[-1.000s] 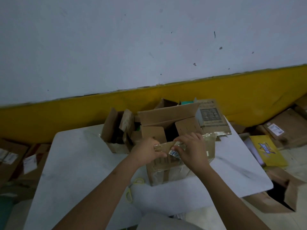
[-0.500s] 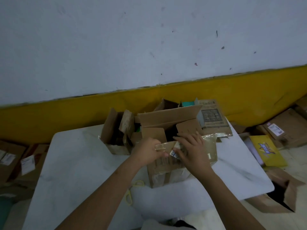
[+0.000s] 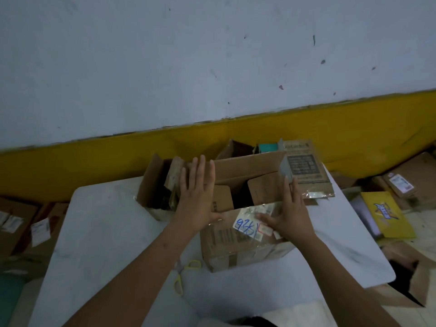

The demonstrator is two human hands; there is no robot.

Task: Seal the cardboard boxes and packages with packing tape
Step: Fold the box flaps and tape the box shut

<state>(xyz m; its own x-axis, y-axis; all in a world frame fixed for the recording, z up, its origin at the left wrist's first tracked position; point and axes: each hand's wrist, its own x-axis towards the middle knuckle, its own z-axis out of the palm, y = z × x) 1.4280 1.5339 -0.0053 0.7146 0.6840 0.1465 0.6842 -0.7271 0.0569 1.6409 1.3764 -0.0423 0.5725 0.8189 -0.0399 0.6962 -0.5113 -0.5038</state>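
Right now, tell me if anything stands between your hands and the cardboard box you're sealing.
Nothing visible does. The right hand lies flat on the labelled near flap of the cardboard box, and the left hand is at its left edge.

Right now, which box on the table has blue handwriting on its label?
The front box, where the right hand rests. The left box shows no label; the back box bears only black print.
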